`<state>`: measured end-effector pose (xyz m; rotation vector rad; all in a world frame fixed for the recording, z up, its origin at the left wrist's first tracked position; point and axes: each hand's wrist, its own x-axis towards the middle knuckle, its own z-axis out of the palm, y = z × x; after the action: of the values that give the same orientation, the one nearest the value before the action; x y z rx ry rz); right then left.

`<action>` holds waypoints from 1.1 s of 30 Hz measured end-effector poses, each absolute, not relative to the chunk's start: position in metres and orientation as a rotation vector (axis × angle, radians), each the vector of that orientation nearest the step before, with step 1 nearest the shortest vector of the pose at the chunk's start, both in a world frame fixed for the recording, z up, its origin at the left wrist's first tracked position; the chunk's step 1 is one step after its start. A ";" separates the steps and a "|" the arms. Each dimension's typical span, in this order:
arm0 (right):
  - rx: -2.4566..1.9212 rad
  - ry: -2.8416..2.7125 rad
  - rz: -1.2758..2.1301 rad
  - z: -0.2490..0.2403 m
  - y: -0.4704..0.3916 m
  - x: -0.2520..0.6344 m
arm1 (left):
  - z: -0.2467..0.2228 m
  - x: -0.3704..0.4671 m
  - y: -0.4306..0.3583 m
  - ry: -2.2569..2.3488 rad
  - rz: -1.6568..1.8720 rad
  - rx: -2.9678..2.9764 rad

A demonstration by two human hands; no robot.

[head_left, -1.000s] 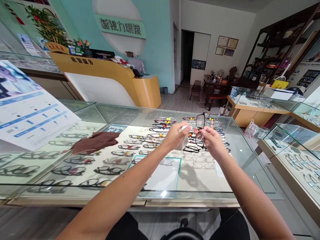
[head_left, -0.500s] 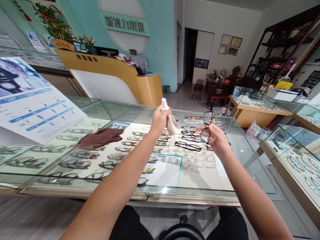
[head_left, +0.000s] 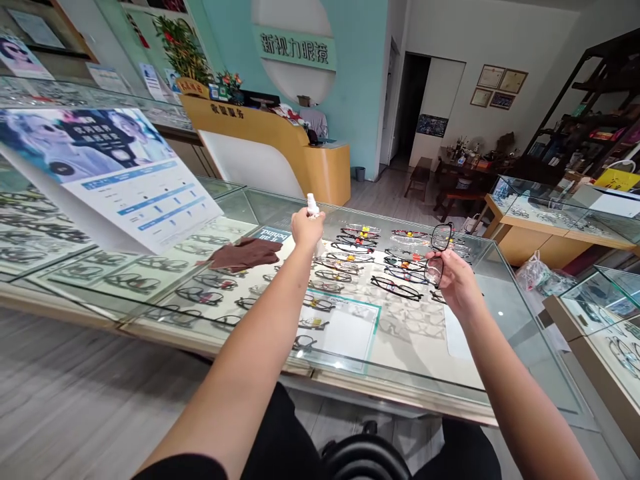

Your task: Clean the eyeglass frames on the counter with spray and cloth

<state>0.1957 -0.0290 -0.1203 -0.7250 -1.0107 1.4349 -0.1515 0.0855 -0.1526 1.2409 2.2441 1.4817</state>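
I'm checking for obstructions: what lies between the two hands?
In the head view, rows of glasses show between the left hand and right hand, inside the display case.

Black rims are seen on the eyeglasses [head_left: 442, 237] at the right, and plain white is shown by the spray bottle [head_left: 312, 204] farther left. The crumpled cloth [head_left: 245, 254] is coloured dark brown. At the far left, the white tent card [head_left: 155, 193] is striped with blue bands beneath a blue-and-purple picture. A white sheet [head_left: 345, 330] is bordered in teal. On the far side, the reception desk [head_left: 327, 170] is finished in yellow-orange, the wall [head_left: 367, 80] is painted turquoise, and the pale green signboard [head_left: 295, 48] is lettered in dark characters. The floor [head_left: 90, 387] is patterned with grey wood grain.
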 end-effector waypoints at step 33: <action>-0.737 -1.079 1.433 -0.120 -0.030 0.193 | -0.120 -0.125 0.066 2.241 2.117 0.964</action>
<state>0.1932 -0.0300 -0.1202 -0.7368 -1.0793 1.4327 -0.1252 0.0657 -0.1203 0.9645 2.2413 2.1171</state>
